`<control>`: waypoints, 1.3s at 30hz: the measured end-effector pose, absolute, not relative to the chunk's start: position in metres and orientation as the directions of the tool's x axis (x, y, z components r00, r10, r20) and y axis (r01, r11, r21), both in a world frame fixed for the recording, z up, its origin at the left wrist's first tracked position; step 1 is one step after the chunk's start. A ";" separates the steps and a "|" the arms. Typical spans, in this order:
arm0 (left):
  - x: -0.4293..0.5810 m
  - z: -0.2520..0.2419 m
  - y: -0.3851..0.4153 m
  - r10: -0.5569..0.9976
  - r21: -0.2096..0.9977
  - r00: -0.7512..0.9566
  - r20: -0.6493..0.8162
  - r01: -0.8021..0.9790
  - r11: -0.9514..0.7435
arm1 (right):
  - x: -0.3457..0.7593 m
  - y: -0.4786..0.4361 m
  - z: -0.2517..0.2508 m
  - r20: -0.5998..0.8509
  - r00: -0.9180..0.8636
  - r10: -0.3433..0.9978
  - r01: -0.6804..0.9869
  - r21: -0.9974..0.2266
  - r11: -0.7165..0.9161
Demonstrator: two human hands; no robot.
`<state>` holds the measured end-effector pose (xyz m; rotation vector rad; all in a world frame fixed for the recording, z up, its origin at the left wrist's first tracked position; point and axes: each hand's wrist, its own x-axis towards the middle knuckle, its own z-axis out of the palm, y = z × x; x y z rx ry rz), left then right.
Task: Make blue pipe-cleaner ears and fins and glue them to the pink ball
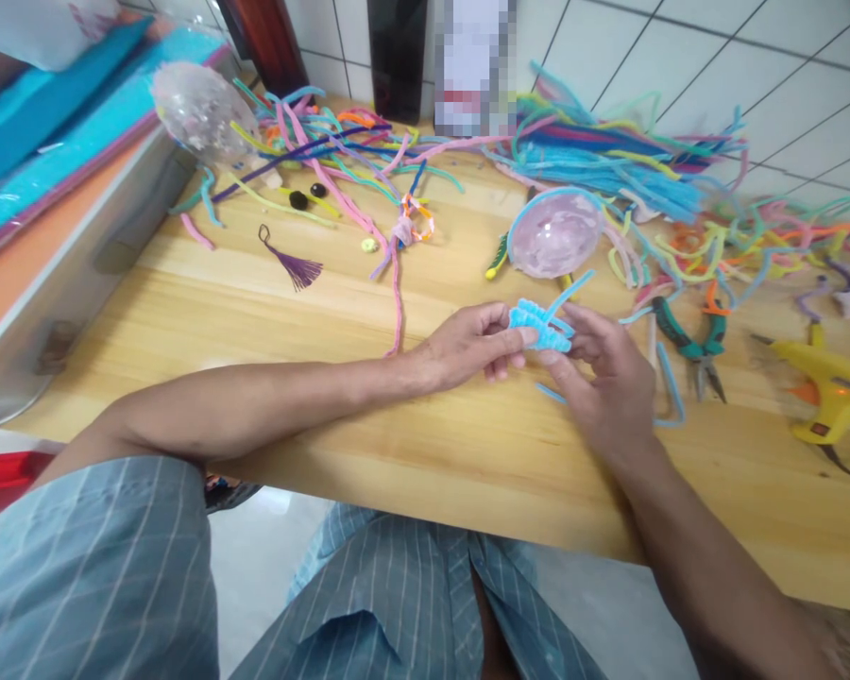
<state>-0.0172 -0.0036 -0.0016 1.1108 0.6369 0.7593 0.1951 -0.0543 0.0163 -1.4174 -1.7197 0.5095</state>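
My left hand (467, 345) and my right hand (602, 378) meet over the wooden table (255, 312), both pinched on a light blue pipe cleaner (538, 326) folded into tight zigzag loops. Its free end sticks up to the right toward a clear half sphere with a blue rim (554, 233). The left fingers grip the loops from the left, and the right fingers hold them from the right and below.
Many loose coloured pipe cleaners (609, 156) cover the back of the table. Green-handled pliers (694, 345) and a yellow glue gun (825, 387) lie to the right. A purple tassel (294, 264), two black beads (304, 195) and a clear ball (198, 109) are at the left.
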 end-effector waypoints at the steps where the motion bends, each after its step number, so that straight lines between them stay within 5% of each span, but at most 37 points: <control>1: -0.017 -0.002 -0.004 0.801 0.938 0.595 -0.073 -0.231 0.257 | 0.195 -0.055 0.017 0.370 -0.026 0.929 0.618 -0.724 0.306; 9: -0.017 -0.005 -0.005 0.802 0.943 0.592 -0.079 -0.216 0.253 | 0.199 -0.050 0.024 0.430 -0.119 0.895 0.684 -0.618 0.388; 20: -0.020 -0.011 -0.003 0.806 0.978 0.556 0.204 -0.082 -0.191 | 0.204 -0.052 0.016 0.382 -0.034 0.924 0.640 -0.701 0.314; 32: -0.016 -0.014 -0.003 0.822 0.987 0.553 0.135 -0.149 -0.062 | 0.206 -0.052 0.015 0.393 -0.045 0.918 0.677 -0.664 0.317; 39: -0.020 -0.010 -0.002 0.828 0.988 0.538 0.156 -0.096 -0.124 | 0.207 -0.052 0.022 0.384 -0.082 0.920 0.698 -0.636 0.328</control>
